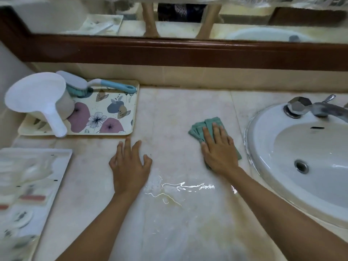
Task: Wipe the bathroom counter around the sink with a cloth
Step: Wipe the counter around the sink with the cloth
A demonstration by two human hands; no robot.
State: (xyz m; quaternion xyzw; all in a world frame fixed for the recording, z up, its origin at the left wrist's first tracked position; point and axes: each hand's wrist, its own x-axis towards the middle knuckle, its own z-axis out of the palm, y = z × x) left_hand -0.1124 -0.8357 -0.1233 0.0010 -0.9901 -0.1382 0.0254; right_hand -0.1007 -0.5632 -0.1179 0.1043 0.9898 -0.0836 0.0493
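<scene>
Green cloth under the right hand, beside the sink

The cloth (198, 129) is teal-green and folded in several layers, and its edges fan out at the far corner. It lies flat on the counter (178, 110), at 9 o'clock from the sink (260, 132) and near its rim. The right hand (219, 149) presses on it with straight fingers. The left hand (130, 166) rests on the bare stone at 9 o'clock from the cloth, with fingers spread, holding nothing.

There is one cloth, one sink with one tap (310, 107), two trays, one scoop (35, 95) and one brush (90, 85). The flowered tray (116, 117), at 10 o'clock from the left hand, carries the scoop and the brush. The white tray (64, 153) is at 8 o'clock, and its contents are blurred.

The counter is pale beige marble with a shining puddle (180, 187) between the forearms. A mirror (169, 16) in a brown frame (188, 51) is at 12 o'clock
</scene>
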